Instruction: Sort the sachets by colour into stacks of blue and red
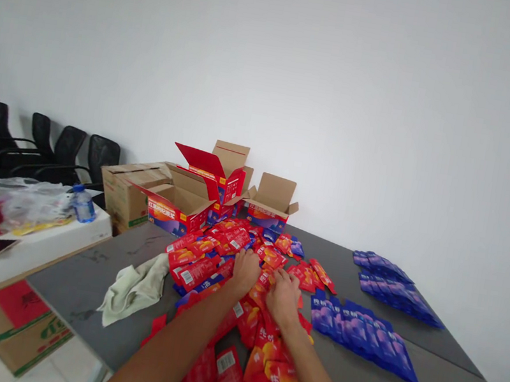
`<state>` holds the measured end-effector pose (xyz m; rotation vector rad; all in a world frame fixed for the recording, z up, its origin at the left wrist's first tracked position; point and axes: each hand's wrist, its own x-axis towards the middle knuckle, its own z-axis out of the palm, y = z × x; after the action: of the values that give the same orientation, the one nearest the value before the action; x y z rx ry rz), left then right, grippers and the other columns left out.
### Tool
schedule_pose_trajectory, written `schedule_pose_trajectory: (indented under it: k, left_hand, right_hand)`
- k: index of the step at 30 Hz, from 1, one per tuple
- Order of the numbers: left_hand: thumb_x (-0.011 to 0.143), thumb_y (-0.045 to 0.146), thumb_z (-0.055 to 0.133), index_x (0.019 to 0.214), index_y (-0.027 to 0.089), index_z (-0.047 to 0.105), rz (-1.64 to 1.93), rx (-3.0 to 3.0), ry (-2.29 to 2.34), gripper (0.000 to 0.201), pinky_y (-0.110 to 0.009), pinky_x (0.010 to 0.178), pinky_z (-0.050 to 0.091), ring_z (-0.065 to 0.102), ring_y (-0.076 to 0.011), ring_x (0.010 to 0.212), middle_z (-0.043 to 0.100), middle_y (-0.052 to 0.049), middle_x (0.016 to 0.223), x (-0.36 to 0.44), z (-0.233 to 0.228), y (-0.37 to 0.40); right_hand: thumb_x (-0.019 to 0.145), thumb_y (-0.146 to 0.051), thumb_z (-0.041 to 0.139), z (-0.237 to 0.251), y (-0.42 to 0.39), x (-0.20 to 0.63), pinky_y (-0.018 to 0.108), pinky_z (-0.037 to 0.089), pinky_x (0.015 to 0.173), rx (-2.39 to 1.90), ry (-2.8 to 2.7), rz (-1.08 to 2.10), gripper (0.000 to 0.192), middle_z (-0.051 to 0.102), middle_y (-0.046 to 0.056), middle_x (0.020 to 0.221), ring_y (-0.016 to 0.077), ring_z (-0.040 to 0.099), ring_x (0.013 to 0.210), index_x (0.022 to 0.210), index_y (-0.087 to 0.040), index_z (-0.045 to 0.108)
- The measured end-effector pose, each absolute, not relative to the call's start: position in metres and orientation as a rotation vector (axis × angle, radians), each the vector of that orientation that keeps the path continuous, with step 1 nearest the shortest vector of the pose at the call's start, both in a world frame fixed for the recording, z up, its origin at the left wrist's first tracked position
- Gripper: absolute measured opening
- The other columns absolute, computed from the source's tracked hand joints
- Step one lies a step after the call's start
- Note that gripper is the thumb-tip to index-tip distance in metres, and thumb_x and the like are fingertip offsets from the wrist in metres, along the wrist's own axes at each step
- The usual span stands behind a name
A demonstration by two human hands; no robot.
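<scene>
A spread-out heap of red pouches (pixel 196 272) with orange fruit prints lies before me on the dark table. My left hand (pixel 246 268) reaches into the middle of it, its fingers curled down and closed on a red pouch; the fingertips are partly hidden. Just to its right, my right hand (pixel 284 296) is also closed, its bent fingers gripping a red pouch among the others. Several blue-purple pouches (pixel 361 330) lie in an overlapping row to the right. Two more overlapping rows of blue pouches (pixel 397 297) lie behind that one.
Behind the heap stand open red-and-blue cartons (pixel 168 219). A pale cloth (pixel 135 288) lies at the table's left. Beyond the left edge are a white box (pixel 42 251) with a plastic bag and a water bottle (pixel 83 206), brown cartons (pixel 126 190) and black chairs (pixel 68 148).
</scene>
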<state>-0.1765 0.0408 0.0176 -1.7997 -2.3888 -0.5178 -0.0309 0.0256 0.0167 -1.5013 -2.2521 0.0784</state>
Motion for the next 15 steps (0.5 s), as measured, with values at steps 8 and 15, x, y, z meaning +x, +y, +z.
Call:
schedule_pose_trajectory:
  k: [8, 15]
  left_hand:
    - [0.092, 0.021, 0.046, 0.107, 0.023, 0.074, -0.393, -1.913, -2.365, 0.031, -0.048, 0.105, 0.032, 0.043, -0.0311, 0.128, 0.061, -0.010, 0.132, -0.213, 0.005, 0.080]
    - [0.090, 0.034, 0.052, 0.114, 0.026, 0.073, -0.266, -1.953, -2.359, 0.032, -0.056, 0.106, 0.027, 0.033, -0.0383, 0.135, 0.052, -0.010, 0.144, -0.225, -0.006, 0.101]
  right_hand:
    - [0.072, -0.009, 0.051, 0.010, 0.048, -0.056, 0.034, 0.037, 0.101, -1.401, -2.274, 0.130, 0.058, 0.057, 0.006, 0.139, 0.0279, 0.045, 0.124, 0.128, -0.019, 0.065]
    - [0.070, -0.006, 0.051, 0.000, 0.060, -0.050, 0.036, 0.034, 0.103, -1.382, -2.283, 0.198, 0.060, 0.056, 0.008, 0.140, 0.0260, 0.048, 0.123, 0.126, -0.019, 0.066]
